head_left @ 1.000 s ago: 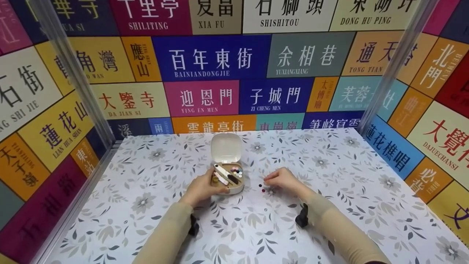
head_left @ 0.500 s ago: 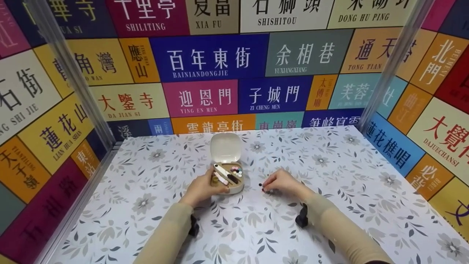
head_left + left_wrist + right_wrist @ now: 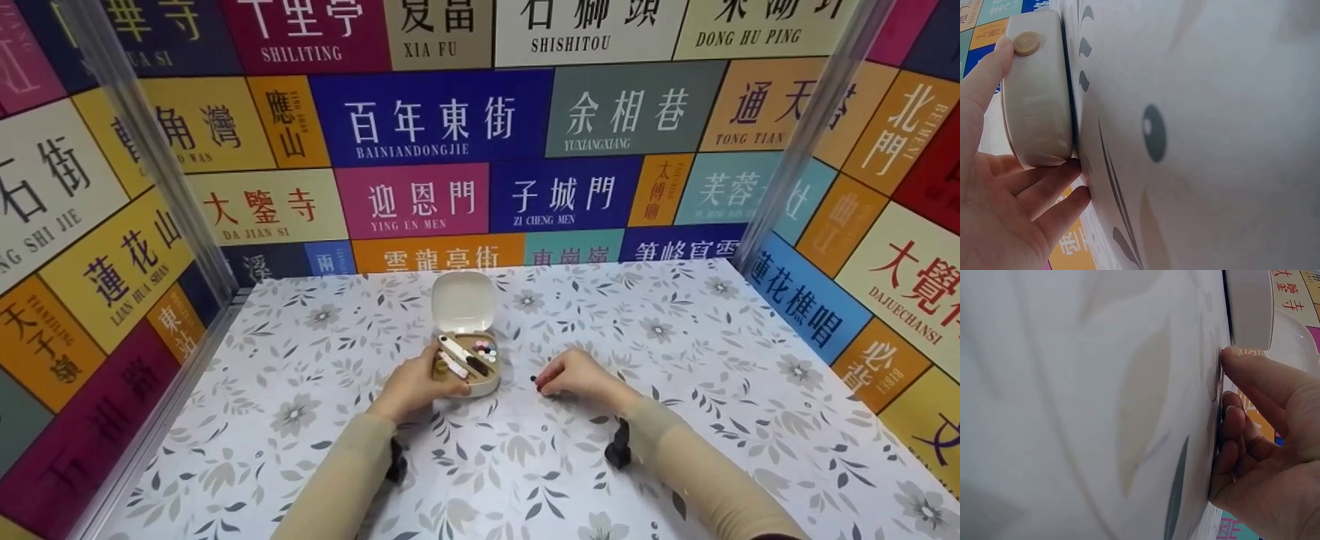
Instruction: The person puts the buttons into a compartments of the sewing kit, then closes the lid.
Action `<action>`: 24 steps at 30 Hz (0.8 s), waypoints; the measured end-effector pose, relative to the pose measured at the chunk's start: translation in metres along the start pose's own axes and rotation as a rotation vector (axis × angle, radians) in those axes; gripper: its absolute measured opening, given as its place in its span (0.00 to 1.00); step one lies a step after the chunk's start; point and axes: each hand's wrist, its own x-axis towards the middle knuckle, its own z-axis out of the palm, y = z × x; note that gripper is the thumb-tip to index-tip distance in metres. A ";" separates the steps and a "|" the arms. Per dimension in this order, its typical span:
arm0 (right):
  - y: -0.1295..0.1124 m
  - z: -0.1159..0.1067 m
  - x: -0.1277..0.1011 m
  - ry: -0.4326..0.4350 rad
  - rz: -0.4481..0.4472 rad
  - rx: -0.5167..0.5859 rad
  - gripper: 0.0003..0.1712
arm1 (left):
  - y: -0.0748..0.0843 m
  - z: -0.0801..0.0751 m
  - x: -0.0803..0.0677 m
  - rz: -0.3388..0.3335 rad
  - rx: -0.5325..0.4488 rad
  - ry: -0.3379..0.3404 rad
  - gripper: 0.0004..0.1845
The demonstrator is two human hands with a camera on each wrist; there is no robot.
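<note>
A: The sewing kit [image 3: 466,365], a small cream case, sits near the middle of the counter [image 3: 675,420] with its lid [image 3: 463,302] standing open at the back. What does the head view give you inside it?

B: A dark-handled tool lying slantwise across the tray and a cluster of small coloured dots in the far right corner. Too small to name further. The left wrist view shows none of that, only the outer wall of the case [image 3: 1036,95] and a round tan button [image 3: 1027,43] on it.

A: And the left hand [image 3: 415,384]?

B: It grips the case at its near left side. From the wrist, the thumb [image 3: 985,73] lies along the wall up to the button and the curled fingers [image 3: 1044,185] press in at the base, where case meets counter.

A: The right hand [image 3: 574,373]?

B: Just right of the case, apart from it, fingers bent down with the tips on the floral cover. The head view shows a tiny dark bead [image 3: 533,379] just off the fingertips; the right wrist view does not show it. There I see the fingers [image 3: 1235,422] curled against the counter [image 3: 1072,410]. Whether they pinch anything, I cannot tell.

A: Around all this?

B: Walls [image 3: 442,120] of coloured panels with Chinese place names.
</note>
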 end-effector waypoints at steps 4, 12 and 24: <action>0.001 -0.001 0.000 0.003 -0.019 -0.033 0.09 | 0.001 0.000 0.001 0.017 0.020 -0.001 0.63; -0.001 -0.003 0.002 0.011 -0.042 -0.096 0.08 | 0.002 -0.001 0.003 0.007 0.022 0.001 0.63; -0.001 0.001 0.001 -0.005 -0.089 -0.086 0.06 | -0.002 0.001 0.000 0.007 -0.004 0.006 0.63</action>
